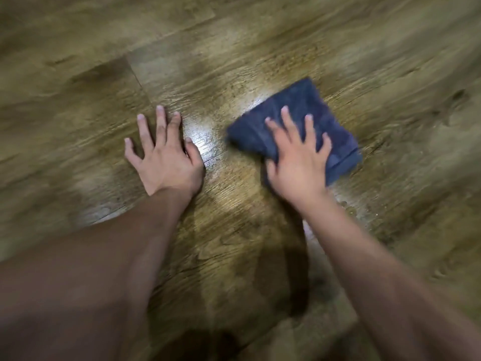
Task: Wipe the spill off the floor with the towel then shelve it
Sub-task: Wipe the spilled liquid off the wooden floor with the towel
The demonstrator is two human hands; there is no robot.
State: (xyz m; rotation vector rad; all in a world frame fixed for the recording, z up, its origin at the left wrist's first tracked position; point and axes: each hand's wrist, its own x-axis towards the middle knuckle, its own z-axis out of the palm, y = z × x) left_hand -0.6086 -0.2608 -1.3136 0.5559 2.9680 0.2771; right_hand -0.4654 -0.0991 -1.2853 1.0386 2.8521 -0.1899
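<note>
My right hand (pixel 296 157) presses the folded towel (pixel 307 121) flat, fingers spread, right of centre on the floor (pixel 234 61). My left hand (pixel 164 157) is splayed on bare boards, bracing me. Wet droplets (pixel 348 207) show nearer right; I should sweep there with even pressure.

Left grip (pixel 166 162) flat, fingers spread, arm extended; right grip (pixel 299 157) flat, fingers splayed, pressing down.
</note>
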